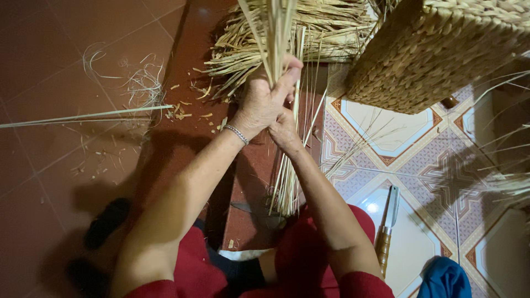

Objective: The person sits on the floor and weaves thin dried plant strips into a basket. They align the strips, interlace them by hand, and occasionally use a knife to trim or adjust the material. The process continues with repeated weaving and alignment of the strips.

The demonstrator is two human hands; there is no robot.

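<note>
The left hand (265, 99) is clenched around a bundle of dry straw stalks (284, 171), with the fingers wrapped over the stalks near the middle of their length. The right hand (285, 131) sits just below it and touches it; its fingers are hidden behind the bundle, so I cannot tell how they grip. The bundle hangs between the knees, its lower ends above the red floor step (248, 182), its upper ends fanning out in front of a pile of loose straw (326, 33). Such stalks look light, thin and rather brittle, and they slide apart easily, so a firm grasp around the whole bundle seems better than a pinch on a few. A woven basket (436, 49) stands to the right, and a knife with a wooden handle (386, 226) lies on the patterned tiles (441, 165).
</note>
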